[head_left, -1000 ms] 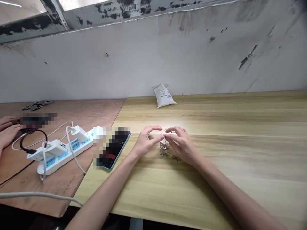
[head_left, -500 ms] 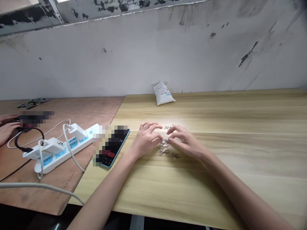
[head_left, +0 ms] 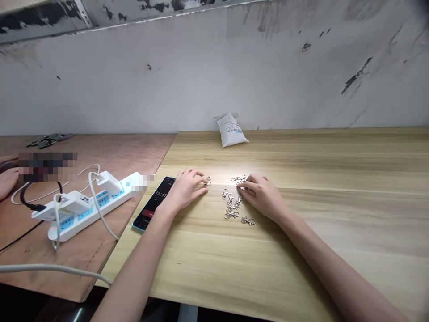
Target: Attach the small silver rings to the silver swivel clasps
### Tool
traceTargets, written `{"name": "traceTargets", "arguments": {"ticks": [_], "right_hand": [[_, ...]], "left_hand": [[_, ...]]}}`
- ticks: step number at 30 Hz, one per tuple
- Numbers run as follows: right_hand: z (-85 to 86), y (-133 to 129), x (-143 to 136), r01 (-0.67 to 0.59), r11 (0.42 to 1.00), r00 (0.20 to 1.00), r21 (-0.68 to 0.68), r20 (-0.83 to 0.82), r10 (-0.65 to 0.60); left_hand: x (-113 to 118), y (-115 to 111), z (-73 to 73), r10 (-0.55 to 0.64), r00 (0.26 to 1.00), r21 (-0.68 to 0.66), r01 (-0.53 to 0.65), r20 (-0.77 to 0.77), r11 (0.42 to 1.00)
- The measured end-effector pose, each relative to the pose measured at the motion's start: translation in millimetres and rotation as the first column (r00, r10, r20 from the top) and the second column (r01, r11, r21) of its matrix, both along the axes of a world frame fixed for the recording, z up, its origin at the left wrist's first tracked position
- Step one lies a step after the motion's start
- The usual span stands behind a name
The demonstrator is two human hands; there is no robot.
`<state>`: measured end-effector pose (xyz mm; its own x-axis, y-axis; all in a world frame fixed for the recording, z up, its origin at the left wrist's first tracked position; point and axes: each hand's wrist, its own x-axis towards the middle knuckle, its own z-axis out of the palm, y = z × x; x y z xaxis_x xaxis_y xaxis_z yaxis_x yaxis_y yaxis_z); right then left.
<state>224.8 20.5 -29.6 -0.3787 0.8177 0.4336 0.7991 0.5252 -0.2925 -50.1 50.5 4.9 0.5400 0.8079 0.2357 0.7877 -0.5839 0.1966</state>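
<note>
On the stripy wooden table (head_left: 201, 268), shiny metal clips (head_left: 233, 215) lie in a loose bunch close to the right hand (head_left: 257, 192). Its fingers bend at the farther clips, but I cannot tell if they pinch one, and the left hand (head_left: 186, 188) is spread a little beside two small rings (head_left: 208, 179). Behind, a white bag (head_left: 232, 132) sits near a gray wall (head_left: 187, 85) with dark marks.

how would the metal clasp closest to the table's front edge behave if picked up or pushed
The clasp would probably feel stiff, since it looks like shiny metal. Its ring may swing, as it appears to be a separate loop at one end. It lies flat, so it would likely slide rather than roll.
</note>
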Motion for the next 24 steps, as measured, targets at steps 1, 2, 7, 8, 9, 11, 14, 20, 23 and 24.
{"name": "traceTargets", "arguments": {"ticks": [1,2,7,8,9,11,14,20,23,24], "right_hand": [[0.9,-0.6,-0.3,-0.009,1.000,1.000,0.001,-0.002,0.009],[1.6,-0.9,-0.2,-0.008,1.000,1.000,0.002,-0.001,0.008],[1.4,0.5,5.4,0.047,0.999,0.999,0.020,0.019,-0.048],[0.8,1.2,7.4,0.059,0.998,0.998,0.021,0.019,-0.060],[0.1,1.9,9.2,0.071,0.997,0.997,0.022,0.019,-0.071],[-1.2,2.7,11.1,0.079,0.997,0.996,0.020,0.030,-0.080],[-1.7,1.8,8.3,0.031,0.999,0.996,0.010,0.081,-0.032],[1.6,-1.0,0.6,-0.013,1.000,0.994,0.003,0.105,0.013],[3.0,-0.7,1.0,-0.004,1.000,0.997,0.008,0.075,0.003],[3.4,-0.9,0.9,-0.002,1.000,0.997,0.011,0.072,0.002]], "left_hand": [[2.2,-0.2,-1.5,-0.007,1.000,0.012,0.007,-0.010,1.000],[4.6,-0.3,-3.1,-0.016,1.000,0.028,0.016,-0.017,0.999],[12.2,3.4,-11.4,-0.056,0.998,0.093,0.056,-0.007,0.994],[12.5,4.6,-12.6,-0.059,0.998,0.098,0.059,0.000,0.993],[12.7,5.7,-13.6,-0.063,0.998,0.100,0.061,0.012,0.993],[12.8,7.3,-14.5,-0.072,0.996,0.090,0.068,0.045,0.994],[13.2,7.5,-14.3,-0.072,0.993,0.065,0.066,0.090,0.996],[13.7,6.8,-16.6,0.025,0.994,0.029,-0.029,0.110,0.999],[14.5,7.2,-18.6,0.030,0.992,0.024,-0.034,0.125,0.999],[14.9,7.3,-18.9,0.030,0.991,0.023,-0.033,0.130,0.999]]}}
